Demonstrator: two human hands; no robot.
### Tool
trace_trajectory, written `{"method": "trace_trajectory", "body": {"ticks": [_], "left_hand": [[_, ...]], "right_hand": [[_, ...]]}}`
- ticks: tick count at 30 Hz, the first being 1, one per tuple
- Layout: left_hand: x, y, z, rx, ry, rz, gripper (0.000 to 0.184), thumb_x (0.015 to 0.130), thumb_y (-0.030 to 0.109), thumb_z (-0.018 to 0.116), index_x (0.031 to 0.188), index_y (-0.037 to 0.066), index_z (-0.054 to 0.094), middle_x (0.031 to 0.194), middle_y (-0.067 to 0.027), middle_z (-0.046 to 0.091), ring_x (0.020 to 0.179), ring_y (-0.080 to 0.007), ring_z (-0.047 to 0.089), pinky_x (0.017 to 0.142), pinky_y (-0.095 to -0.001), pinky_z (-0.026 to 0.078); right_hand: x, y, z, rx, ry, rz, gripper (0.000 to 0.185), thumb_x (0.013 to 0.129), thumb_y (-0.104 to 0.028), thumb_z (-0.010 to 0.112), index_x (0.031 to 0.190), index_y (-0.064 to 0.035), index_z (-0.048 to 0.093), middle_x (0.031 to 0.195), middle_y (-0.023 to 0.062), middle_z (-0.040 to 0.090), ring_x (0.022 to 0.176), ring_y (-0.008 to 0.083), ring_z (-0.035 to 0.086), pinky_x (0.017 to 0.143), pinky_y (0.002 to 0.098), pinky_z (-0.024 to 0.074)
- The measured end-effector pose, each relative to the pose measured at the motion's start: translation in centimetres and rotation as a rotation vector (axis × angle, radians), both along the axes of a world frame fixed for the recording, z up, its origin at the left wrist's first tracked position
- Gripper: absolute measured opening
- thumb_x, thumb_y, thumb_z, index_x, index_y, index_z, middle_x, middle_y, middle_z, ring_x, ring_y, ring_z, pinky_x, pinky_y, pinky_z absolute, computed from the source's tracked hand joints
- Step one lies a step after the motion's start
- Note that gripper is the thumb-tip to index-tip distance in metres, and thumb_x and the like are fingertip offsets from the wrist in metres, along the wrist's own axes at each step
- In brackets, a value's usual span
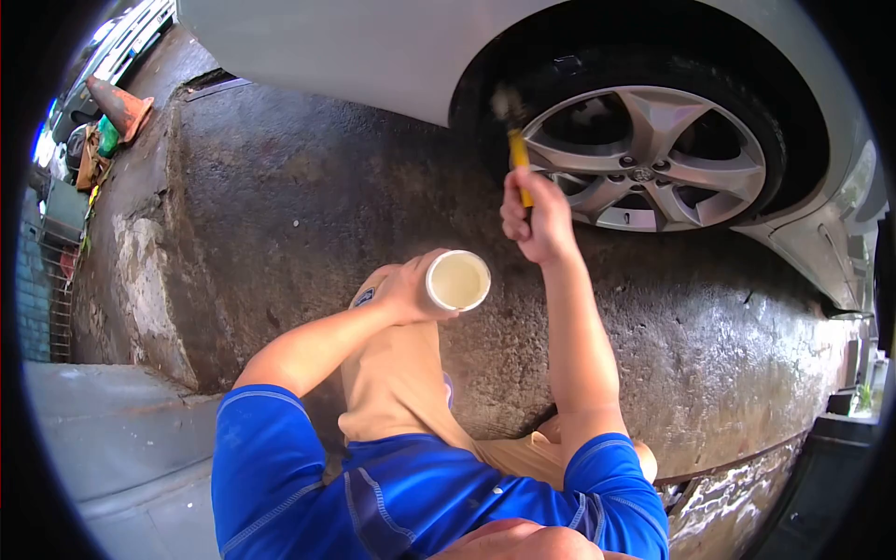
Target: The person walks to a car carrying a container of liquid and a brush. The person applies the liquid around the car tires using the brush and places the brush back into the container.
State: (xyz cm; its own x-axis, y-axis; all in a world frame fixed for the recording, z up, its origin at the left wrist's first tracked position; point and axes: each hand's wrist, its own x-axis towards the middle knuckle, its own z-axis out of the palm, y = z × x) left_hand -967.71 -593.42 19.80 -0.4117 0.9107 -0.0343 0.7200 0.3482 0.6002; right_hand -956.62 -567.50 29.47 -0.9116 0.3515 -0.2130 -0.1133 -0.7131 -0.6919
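Note:
My right hand [539, 217] is closed round the yellow handle of a brush [519, 159]. Its pale bristles are blurred and lie over the left side of the black tire [569, 75]; whether they touch the rubber I cannot tell. Inside the tire sits a silver five-spoke wheel rim [658, 131]. Over my knee, my left hand [411, 289] grips a white cup [459, 280] from its left side. Pale, cream-coloured contents show through the cup's round mouth.
The silver car body [345, 56] arches over the wheel. Dark, wet-looking concrete [308, 205] spreads beneath me. An orange traffic cone [119, 110] leans among bags at the far left, and a grey ledge [121, 439] is at lower left.

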Motion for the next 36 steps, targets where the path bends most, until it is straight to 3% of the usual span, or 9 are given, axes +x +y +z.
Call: {"method": "trace_trajectory", "body": {"ticks": [7, 15, 18, 20, 23, 27, 30, 33, 36], "left_hand": [[-0.9, -0.8, 0.8, -0.103, -0.022, 0.021, 0.119, 0.062, 0.051, 0.099, 0.158, 0.010, 0.040, 0.147, -0.0218, 0.060, 0.136, -0.0389, 0.060, 0.115, -0.0481, 0.050], [-0.4, -0.6, 1.3, -0.187, -0.056, 0.042, 0.112, 0.064, 0.044, 0.101, 0.155, 0.009, 0.045, 0.145, -0.0202, 0.063, 0.135, -0.0362, 0.063, 0.112, -0.0465, 0.052], [0.1, -0.2, 2.0, -0.249, -0.018, 0.083, 0.110, 0.063, 0.045, 0.101, 0.153, 0.010, 0.048, 0.143, -0.0146, 0.066, 0.134, -0.0315, 0.064, 0.112, -0.0446, 0.053], [0.3, -0.5, 1.9, -0.273, -0.064, 0.133, 0.108, 0.063, 0.044, 0.101, 0.152, 0.010, 0.050, 0.143, -0.0140, 0.067, 0.133, -0.0308, 0.065, 0.112, -0.0438, 0.053], [0.0, -1.1, 1.0, -0.290, -0.105, 0.198, 0.107, 0.063, 0.042, 0.103, 0.151, 0.011, 0.051, 0.143, -0.0129, 0.067, 0.133, -0.0281, 0.065, 0.112, -0.0421, 0.053], [-0.4, -0.3, -0.8, -0.320, -0.206, 0.164, 0.106, 0.063, 0.040, 0.104, 0.149, 0.007, 0.052, 0.141, -0.0137, 0.069, 0.131, -0.0262, 0.067, 0.110, -0.0415, 0.054], [0.1, 0.4, -1.2, -0.313, -0.207, 0.095, 0.106, 0.063, 0.039, 0.104, 0.148, 0.004, 0.052, 0.140, -0.0152, 0.069, 0.130, -0.0262, 0.067, 0.110, -0.0419, 0.055], [0.4, 1.2, -1.4, -0.256, -0.228, 0.059, 0.107, 0.063, 0.039, 0.104, 0.149, 0.003, 0.051, 0.141, -0.0161, 0.068, 0.130, -0.0261, 0.067, 0.110, -0.0420, 0.054], [0.6, 1.3, -1.9, -0.263, -0.226, 0.062, 0.111, 0.063, 0.039, 0.104, 0.152, 0.005, 0.049, 0.142, -0.0150, 0.067, 0.131, -0.0265, 0.067, 0.112, -0.0414, 0.053]], "right_hand": [[-1.6, 0.1, -17.0, 0.007, -0.371, -0.004, 0.028, 0.109, -0.031, 0.061, 0.096, -0.0060, 0.060, 0.059, -0.0034, 0.043, 0.041, 0.0092, 0.033, 0.040, 0.0291, 0.0215], [-3.3, 0.7, -19.2, 0.052, -0.331, 0.019, 0.027, 0.110, -0.031, 0.060, 0.096, -0.0085, 0.058, 0.057, -0.0061, 0.039, 0.042, 0.0067, 0.032, 0.041, 0.0281, 0.0215], [-0.8, 3.6, -30.5, -0.145, -0.366, -0.169, 0.025, 0.106, -0.031, 0.067, 0.088, -0.0139, 0.061, 0.057, -0.0065, 0.044, 0.041, 0.0090, 0.038, 0.038, 0.0288, 0.0245], [3.3, 6.1, -33.0, 0.162, -0.639, -0.427, 0.023, 0.102, -0.023, 0.070, 0.094, -0.0016, 0.071, 0.063, 0.0002, 0.057, 0.044, 0.0129, 0.050, 0.039, 0.0342, 0.0345], [6.4, 9.3, -37.1, 0.743, -0.813, -0.398, 0.038, 0.098, -0.032, 0.071, 0.096, 0.0059, 0.075, 0.080, 0.0211, 0.074, 0.075, 0.0349, 0.074, 0.068, 0.0452, 0.0550], [2.5, 5.8, -34.1, 0.887, -0.649, -0.123, 0.039, 0.095, -0.034, 0.074, 0.105, 0.0033, 0.077, 0.099, 0.0253, 0.077, 0.098, 0.0417, 0.076, 0.086, 0.0469, 0.0562], [2.6, 5.5, -34.6, 0.554, -0.656, -0.326, 0.035, 0.097, -0.032, 0.075, 0.098, 0.0033, 0.077, 0.074, 0.0054, 0.067, 0.069, 0.0174, 0.061, 0.065, 0.0403, 0.0496], [8.0, 9.5, -35.8, 0.408, -0.850, -0.641, 0.038, 0.097, -0.028, 0.076, 0.112, 0.0065, 0.077, 0.086, 0.0092, 0.076, 0.079, 0.0182, 0.068, 0.072, 0.0389, 0.0539], [13.2, 13.9, -33.9, 0.805, -1.025, -0.467, 0.037, 0.099, -0.030, 0.075, 0.114, 0.0040, 0.077, 0.088, 0.0132, 0.077, 0.080, 0.0223, 0.071, 0.074, 0.0409, 0.0556]]}}
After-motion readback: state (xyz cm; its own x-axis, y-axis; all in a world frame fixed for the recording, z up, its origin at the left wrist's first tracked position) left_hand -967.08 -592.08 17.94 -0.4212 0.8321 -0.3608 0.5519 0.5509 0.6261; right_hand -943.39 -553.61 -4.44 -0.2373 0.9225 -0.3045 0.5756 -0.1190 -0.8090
